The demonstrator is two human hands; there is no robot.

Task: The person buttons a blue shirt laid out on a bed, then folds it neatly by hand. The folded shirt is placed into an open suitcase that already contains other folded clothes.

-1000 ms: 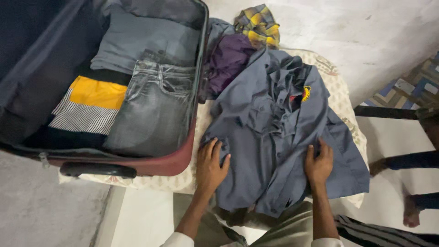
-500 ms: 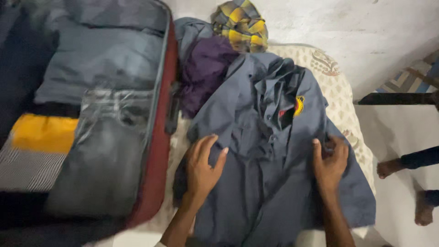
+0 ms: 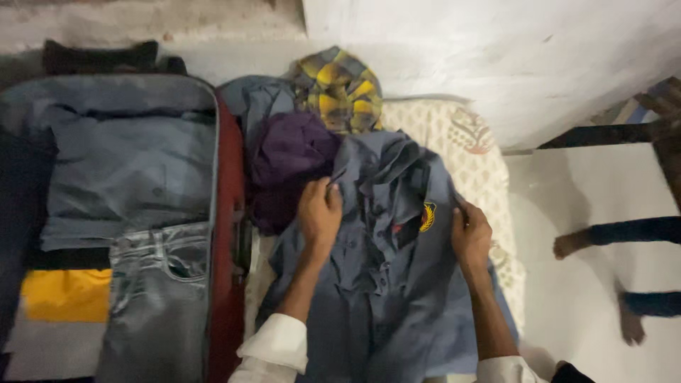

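Note:
A grey-blue shirt (image 3: 386, 284) with a small yellow and red badge lies spread on a cream patterned cloth (image 3: 454, 128). My left hand (image 3: 319, 213) pinches the shirt near its left shoulder, fingers closed on the fabric. My right hand (image 3: 469, 237) grips the shirt's right shoulder edge. Both arms reach up over the shirt in white sleeves.
An open red suitcase (image 3: 225, 234) on the left holds folded grey jeans (image 3: 156, 305), a grey-blue garment (image 3: 128, 177) and a yellow striped one (image 3: 64, 294). A purple garment (image 3: 287, 159) and a yellow checked cloth (image 3: 339, 89) lie above the shirt. Another person's feet (image 3: 624, 319) are at right.
Both hands have moved up the shirt from its lower part to the shoulders and closed on the fabric. The view has shifted, so the suitcase sits further left and lower.

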